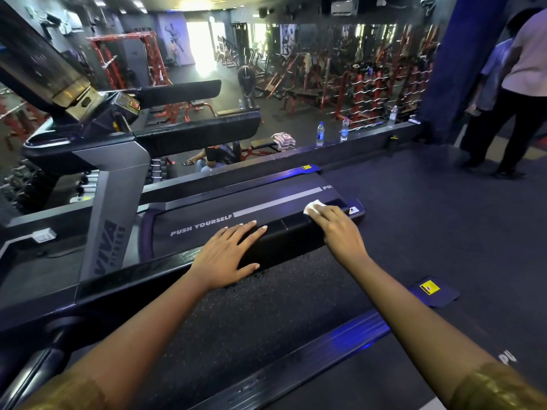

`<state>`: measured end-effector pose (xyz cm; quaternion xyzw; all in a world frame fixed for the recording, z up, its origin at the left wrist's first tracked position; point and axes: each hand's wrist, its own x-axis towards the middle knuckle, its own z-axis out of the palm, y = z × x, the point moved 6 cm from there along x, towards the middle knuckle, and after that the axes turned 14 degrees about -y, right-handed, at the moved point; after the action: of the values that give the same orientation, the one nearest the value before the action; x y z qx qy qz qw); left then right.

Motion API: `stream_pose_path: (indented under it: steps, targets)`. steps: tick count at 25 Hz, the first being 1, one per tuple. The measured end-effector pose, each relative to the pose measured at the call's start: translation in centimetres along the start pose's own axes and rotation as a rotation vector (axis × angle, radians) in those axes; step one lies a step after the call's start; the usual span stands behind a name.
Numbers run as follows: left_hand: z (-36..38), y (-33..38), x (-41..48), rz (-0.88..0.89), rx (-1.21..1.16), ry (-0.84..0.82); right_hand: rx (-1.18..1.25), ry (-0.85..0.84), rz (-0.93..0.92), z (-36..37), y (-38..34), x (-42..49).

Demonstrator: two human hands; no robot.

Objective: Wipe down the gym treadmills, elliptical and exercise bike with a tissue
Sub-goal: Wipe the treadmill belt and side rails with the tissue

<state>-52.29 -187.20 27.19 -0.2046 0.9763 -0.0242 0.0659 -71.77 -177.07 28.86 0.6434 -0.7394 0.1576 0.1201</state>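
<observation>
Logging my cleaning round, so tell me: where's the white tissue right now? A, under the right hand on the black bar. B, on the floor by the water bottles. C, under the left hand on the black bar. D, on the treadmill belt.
A: the right hand presses the tissue onto the black bar, while the left hand lies flat on that bar with no tissue showing.

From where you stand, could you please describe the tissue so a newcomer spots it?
Find the dark treadmill belt printed PUSH YOURSELF. On the black rail along it, the right hand presses a small white tissue, the rail's only white thing.
</observation>
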Motion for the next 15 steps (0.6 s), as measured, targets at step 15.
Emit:
stream_pose_path:
  steps: [15]
  targets:
    - [-1.3, 2.9, 4.8, 0.184, 0.008, 0.011, 0.588, 0.584, 0.574, 5.9, 2.0, -5.1]
